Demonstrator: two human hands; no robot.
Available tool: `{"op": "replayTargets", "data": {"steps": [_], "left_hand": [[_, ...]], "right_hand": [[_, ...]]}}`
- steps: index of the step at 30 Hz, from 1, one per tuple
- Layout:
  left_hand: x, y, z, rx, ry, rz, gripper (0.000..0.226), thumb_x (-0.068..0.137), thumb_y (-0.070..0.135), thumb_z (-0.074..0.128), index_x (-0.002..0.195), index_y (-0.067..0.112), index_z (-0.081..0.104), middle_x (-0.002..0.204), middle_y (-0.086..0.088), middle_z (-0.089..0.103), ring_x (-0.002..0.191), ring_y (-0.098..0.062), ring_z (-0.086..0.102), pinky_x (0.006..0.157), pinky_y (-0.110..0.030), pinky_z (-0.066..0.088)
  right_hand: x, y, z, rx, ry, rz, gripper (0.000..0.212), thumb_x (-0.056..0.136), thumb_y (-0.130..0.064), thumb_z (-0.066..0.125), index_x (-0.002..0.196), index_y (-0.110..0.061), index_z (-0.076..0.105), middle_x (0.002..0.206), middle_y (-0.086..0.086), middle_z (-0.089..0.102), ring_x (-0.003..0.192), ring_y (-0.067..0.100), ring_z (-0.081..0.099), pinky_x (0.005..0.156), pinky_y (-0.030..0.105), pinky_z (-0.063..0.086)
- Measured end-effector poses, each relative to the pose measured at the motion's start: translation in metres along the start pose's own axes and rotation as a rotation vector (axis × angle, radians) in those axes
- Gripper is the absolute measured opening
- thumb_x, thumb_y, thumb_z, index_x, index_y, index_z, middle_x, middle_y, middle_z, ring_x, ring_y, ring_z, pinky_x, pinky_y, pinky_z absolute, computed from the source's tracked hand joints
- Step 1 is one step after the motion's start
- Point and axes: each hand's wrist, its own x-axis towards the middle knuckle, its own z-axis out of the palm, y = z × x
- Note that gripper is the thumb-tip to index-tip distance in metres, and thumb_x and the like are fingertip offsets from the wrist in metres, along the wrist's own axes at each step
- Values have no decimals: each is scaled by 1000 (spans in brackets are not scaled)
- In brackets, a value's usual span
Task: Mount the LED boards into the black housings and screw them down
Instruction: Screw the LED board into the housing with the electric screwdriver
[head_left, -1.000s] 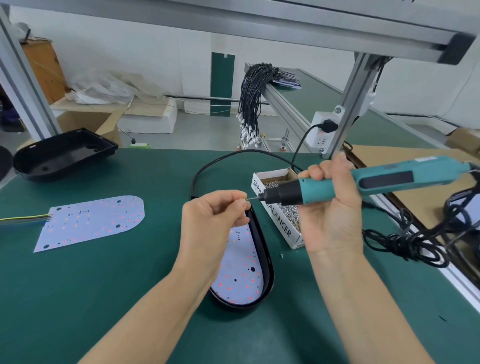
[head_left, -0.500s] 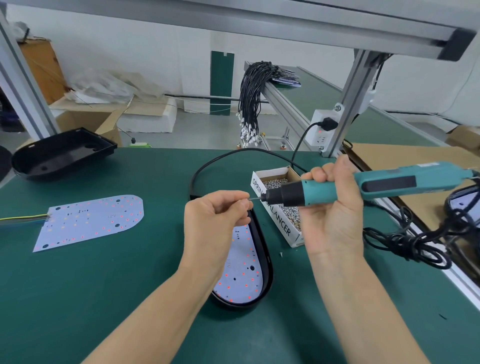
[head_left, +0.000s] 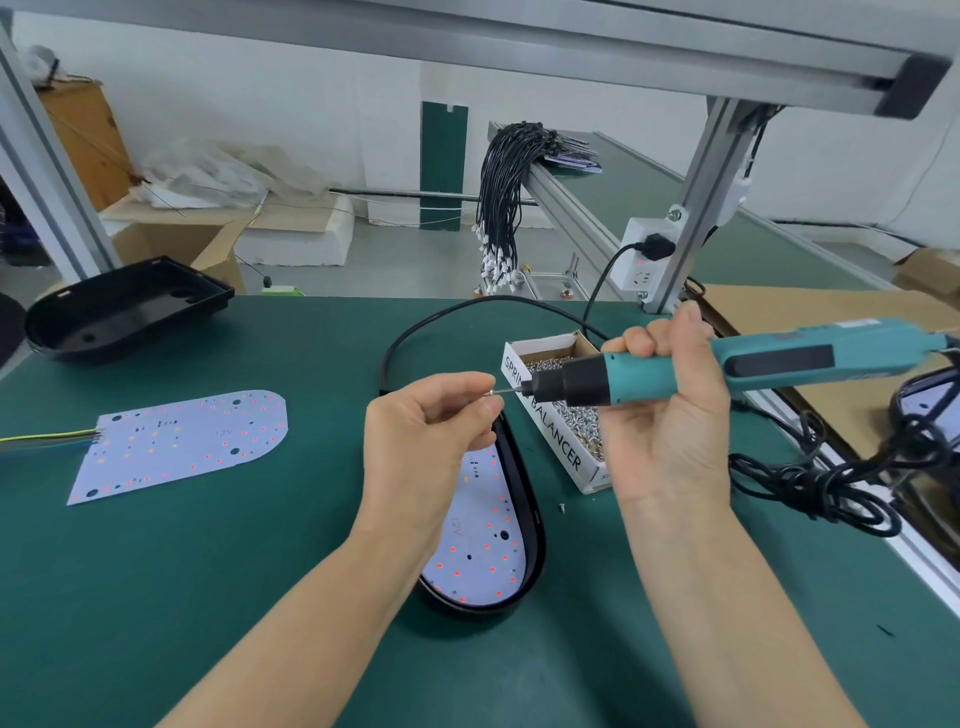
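A white LED board (head_left: 480, 545) lies inside a black housing (head_left: 535, 540) at the table's middle, partly hidden by my left hand. My left hand (head_left: 426, 441) hovers above it and pinches a small screw (head_left: 492, 393) at the bit of a teal electric screwdriver (head_left: 727, 364). My right hand (head_left: 670, 410) grips the screwdriver, held level above the table. A second LED board (head_left: 182, 441) with coloured wires lies loose at the left. An empty black housing (head_left: 124, 312) sits at the far left.
A white cardboard box of screws (head_left: 561, 447) stands right of the housing, one loose screw (head_left: 562, 507) beside it. A tangle of black cable (head_left: 831, 478) lies at the right edge. An aluminium post with a power socket (head_left: 641, 260) rises behind.
Both hands have held nearly still, the screw kept at the bit tip; the screwdriver's rear has dipped slightly to a more level pose.
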Motion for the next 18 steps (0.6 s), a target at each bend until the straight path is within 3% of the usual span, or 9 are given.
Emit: {"op": "replayTargets", "data": {"steps": [4,11,15,18], "left_hand": [[-1,1,0,0,-6,1,23,78,-4,72,76,19,75,64,4,70,59,-7,63,61,-17,53],[-1,1,-2,-5,-82,-26,38,73,-15,70,97,15,69,72,0,73,63,-8,62,59,-16,51],[-2,3,-5,40,-93,-53,49,70,-14,72,108,17,66,79,0,74,67,-10,61,64,-25,54],[-2,8,-15,59,-33,-4,58,61,-8,76,111,20,65,85,2,72,61,-7,55,57,-18,49]], "right_hand": [[-1,0,-1,-14,7,0,19,81,-16,65,76,-19,47,64,-6,44,57,8,49,66,23,49],[-1,0,0,-24,26,0,21,80,-17,66,75,-19,46,64,-6,45,56,7,49,67,23,50],[-2,-1,0,-18,31,8,21,79,-17,66,75,-19,45,63,-6,45,56,7,49,67,22,49],[-2,-4,-1,-14,34,20,22,79,-17,66,76,-19,45,63,-6,45,56,7,49,67,22,50]]}}
